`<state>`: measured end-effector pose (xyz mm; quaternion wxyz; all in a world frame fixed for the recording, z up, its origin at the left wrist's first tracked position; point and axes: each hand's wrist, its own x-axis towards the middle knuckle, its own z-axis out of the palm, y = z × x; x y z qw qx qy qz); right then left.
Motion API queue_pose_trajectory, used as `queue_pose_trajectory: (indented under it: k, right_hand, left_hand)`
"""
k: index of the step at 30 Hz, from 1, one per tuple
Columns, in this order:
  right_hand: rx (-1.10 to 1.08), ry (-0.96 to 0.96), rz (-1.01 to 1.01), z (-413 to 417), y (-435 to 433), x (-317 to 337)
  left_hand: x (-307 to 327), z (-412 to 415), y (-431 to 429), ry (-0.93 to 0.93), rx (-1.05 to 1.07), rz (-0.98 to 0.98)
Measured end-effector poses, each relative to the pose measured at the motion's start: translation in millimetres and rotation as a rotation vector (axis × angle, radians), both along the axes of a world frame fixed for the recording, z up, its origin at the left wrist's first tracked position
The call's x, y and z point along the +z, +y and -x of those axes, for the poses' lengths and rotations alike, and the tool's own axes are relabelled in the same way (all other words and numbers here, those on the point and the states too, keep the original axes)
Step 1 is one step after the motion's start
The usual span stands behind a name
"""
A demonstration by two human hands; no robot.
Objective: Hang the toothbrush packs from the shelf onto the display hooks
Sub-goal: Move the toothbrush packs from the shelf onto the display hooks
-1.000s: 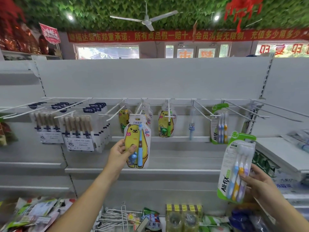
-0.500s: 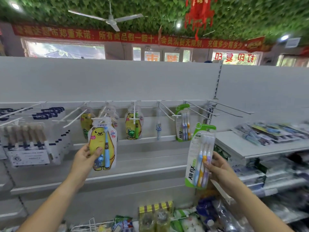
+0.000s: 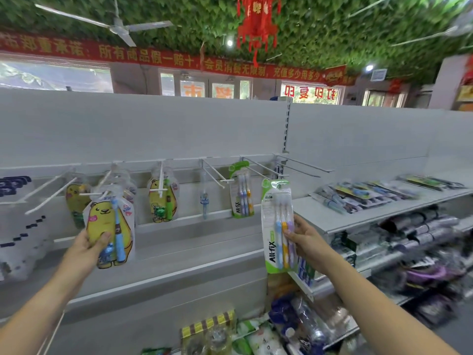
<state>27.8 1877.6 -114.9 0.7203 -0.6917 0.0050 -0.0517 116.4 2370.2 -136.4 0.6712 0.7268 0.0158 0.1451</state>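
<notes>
Turned further right than before, the person has the left hand [image 3: 88, 245] clamped on a bear toothbrush pack [image 3: 102, 221] and the right hand [image 3: 305, 238] pinching an All-fix three-brush pack [image 3: 277, 226], both just short of the display hooks [image 3: 304, 163]. With the gaze swinging toward the shelf [image 3: 320, 213], I'd worry either hang-hole misses its hook tip.

I can make out only two arms: a bare left forearm [image 3: 38, 303] and a bare right forearm [image 3: 384, 311], uncovered to the frame's edge, ending in a bare left hand [image 3: 88, 248] and a bare right hand [image 3: 308, 239].
</notes>
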Motion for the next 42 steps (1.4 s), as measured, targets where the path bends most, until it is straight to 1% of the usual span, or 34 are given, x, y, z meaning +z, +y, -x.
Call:
queue_pose_trajectory:
  k: [7, 15, 20, 23, 26, 33, 37, 42]
  right_hand:
    - [-0.023, 0.022, 0.053, -22.6, 2.4, 8.5]
    - [-0.072, 0.026, 0.174, -71.5, 10.6, 2.0]
    - [-0.120, 0.047, 0.218, -110.0, 16.6, -1.2]
    - [-0.144, 0.043, 0.228, -136.6, 21.2, -5.7]
    - [-0.145, 0.058, 0.232, -163.6, 24.9, -6.9]
    - [-0.141, 0.085, 0.325, -214.2, 32.7, -3.2]
    - [-0.126, 0.107, 0.351, -246.4, 27.5, -15.3]
    - [-0.127, 0.115, 0.343, -243.4, 35.1, -5.8]
  left_hand:
    - [3.0, -6.8, 2.3, 0.020, 0.001, -0.032]
    - [5.6, -21.6, 1.1, 0.073, 0.006, -0.069]
    - [8.3, -43.4, 2.5, 0.138, -0.018, -0.141]
    - [7.4, -61.2, 4.0, 0.132, -0.009, -0.143]
    - [4.0, -74.9, 4.3, 0.110, -0.014, -0.188]
    - [-7.6, -99.0, 8.8, 0.090, 0.050, -0.264]
    - [-9.9, -104.8, 12.7, 0.153, 0.028, -0.339]
    - [-2.6, -107.3, 9.1, 0.148, 0.039, -0.368]
